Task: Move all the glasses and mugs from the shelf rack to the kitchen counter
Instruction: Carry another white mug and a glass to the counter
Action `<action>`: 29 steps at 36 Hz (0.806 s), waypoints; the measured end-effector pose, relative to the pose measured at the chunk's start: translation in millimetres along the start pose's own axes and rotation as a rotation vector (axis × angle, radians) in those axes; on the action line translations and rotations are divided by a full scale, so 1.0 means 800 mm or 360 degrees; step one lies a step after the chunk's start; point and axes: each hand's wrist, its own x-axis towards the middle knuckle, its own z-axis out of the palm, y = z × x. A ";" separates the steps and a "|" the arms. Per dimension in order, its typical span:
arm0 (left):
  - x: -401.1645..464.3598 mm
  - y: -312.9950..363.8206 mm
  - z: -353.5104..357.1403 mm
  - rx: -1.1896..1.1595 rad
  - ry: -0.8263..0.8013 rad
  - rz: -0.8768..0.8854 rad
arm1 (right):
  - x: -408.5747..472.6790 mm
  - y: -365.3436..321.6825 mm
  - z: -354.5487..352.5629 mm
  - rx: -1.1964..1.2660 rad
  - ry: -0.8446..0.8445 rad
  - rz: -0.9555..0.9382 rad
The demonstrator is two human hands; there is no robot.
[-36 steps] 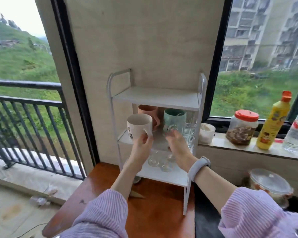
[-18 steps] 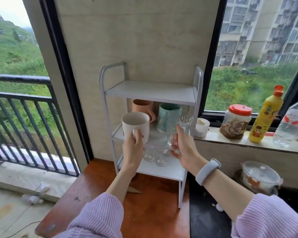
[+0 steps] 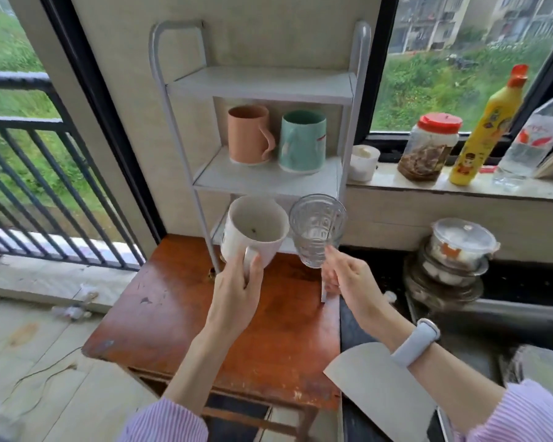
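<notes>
Head view shows your left hand (image 3: pixel 237 290) curled around the handle of a white mug (image 3: pixel 253 232), and you hold it up in front of the rack (image 3: pixel 186 154), tipped a bit toward you. Your right hand (image 3: pixel 348 282) pinches the bottom of a clear glass (image 3: pixel 316 229), just beside the mug. Both cups are off the rack and in the air over the brown table (image 3: pixel 179 314). A pink mug (image 3: pixel 249 134) and a green mug (image 3: pixel 302 140) stand side by side on the middle shelf of the rack. On the window ledge (image 3: pixel 396 180) sit a small white cup (image 3: pixel 363 162), a jar with a red lid (image 3: pixel 428 146), a yellow bottle (image 3: pixel 489 129) and a clear bottle (image 3: pixel 533 138).
</notes>
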 end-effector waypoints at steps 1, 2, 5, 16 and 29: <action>-0.007 0.001 0.003 -0.0007 -0.0045 -0.0010 | -0.008 0.007 -0.004 0.0000 0.0018 0.0010; -0.014 0.003 0.007 -0.0010 -0.0090 -0.0019 | -0.017 0.014 -0.008 0.0007 0.0045 0.0025; -0.028 0.010 0.022 0.0007 -0.0210 -0.0030 | -0.042 0.028 -0.028 0.0040 0.0124 0.0073; -0.079 0.110 0.139 -0.0072 -0.0541 0.0093 | -0.158 0.027 -0.162 -0.0061 0.0651 0.0042; -0.267 0.345 0.367 -0.0245 -0.1132 0.0447 | -0.460 0.029 -0.410 -0.0238 0.1403 0.0123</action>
